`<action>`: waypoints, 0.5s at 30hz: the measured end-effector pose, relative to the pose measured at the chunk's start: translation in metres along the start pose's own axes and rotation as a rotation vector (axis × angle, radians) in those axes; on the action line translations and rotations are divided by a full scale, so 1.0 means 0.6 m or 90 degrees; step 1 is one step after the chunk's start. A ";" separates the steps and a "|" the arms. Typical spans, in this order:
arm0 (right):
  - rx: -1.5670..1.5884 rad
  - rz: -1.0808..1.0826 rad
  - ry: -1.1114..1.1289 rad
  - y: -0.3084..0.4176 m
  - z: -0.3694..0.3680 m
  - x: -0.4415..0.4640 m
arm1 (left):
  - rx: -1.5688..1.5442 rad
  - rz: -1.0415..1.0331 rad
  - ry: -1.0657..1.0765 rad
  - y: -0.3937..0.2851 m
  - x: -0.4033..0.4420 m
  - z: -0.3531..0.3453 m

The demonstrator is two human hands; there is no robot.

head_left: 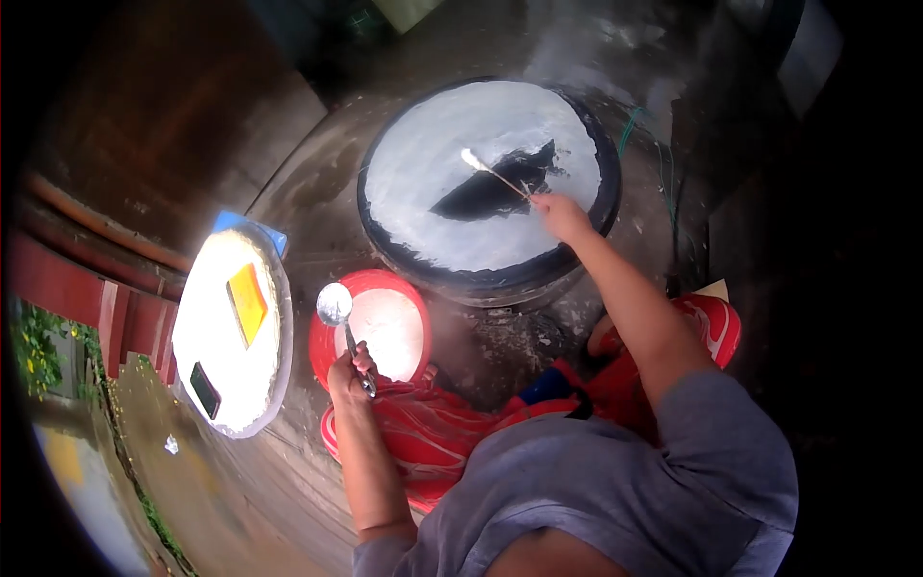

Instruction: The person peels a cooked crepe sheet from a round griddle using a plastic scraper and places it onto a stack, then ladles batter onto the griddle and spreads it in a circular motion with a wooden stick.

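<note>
My left hand is closed round the handle of a metal ladle, its whitened bowl held over the near-left side of a red basin of white liquid. In my right hand is a thin stick with a white-coated tip. The stick reaches over a large round dark griddle. A white layer of batter covers most of its top. Near the middle, a dark uncovered patch shows beneath the stick. I cannot tell whether the tip touches the surface.
To the left stands a round surface with a white top. On it lie an orange-yellow rectangular item and a dark phone. A blue item shows behind it. Green cord lies right of the griddle, on the wet floor.
</note>
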State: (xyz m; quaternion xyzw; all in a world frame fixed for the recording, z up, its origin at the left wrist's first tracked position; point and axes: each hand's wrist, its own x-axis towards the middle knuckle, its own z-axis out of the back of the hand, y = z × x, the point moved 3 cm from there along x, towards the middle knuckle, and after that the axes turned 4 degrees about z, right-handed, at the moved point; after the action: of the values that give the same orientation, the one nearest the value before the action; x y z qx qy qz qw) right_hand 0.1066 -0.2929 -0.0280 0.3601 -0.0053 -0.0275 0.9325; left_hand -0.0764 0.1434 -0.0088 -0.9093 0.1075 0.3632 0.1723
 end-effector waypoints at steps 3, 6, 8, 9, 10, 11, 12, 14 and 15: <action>-0.034 0.022 0.007 0.036 0.065 -0.056 | -0.004 0.012 0.004 -0.002 -0.003 -0.001; -0.037 -0.072 -0.175 -0.032 0.099 -0.076 | 0.003 -0.016 -0.033 0.000 -0.007 -0.004; 0.014 -0.041 -0.207 -0.117 0.042 -0.055 | 0.006 -0.011 -0.002 -0.002 -0.004 0.004; 0.071 -0.012 -0.243 -0.139 0.025 -0.051 | 0.013 -0.001 0.020 -0.004 -0.003 0.006; 0.047 0.006 -0.191 -0.078 0.020 -0.071 | 0.013 -0.001 0.020 -0.004 -0.001 0.007; 0.066 0.044 -0.125 -0.045 -0.002 -0.073 | 0.005 0.003 0.028 -0.004 0.001 0.007; 0.042 0.023 -0.053 0.000 -0.013 -0.083 | -0.002 0.006 0.035 -0.005 0.002 0.007; 0.010 0.018 0.012 0.040 -0.020 -0.079 | -0.008 0.020 0.050 -0.004 0.001 0.002; 0.034 0.041 0.067 0.046 -0.010 -0.073 | 0.001 0.001 0.009 0.000 -0.003 -0.006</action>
State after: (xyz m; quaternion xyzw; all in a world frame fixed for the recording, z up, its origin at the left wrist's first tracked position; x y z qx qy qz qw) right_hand 0.0643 -0.2664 -0.0135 0.3856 0.0312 0.0214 0.9219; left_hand -0.0754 0.1422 -0.0047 -0.9116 0.1094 0.3568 0.1721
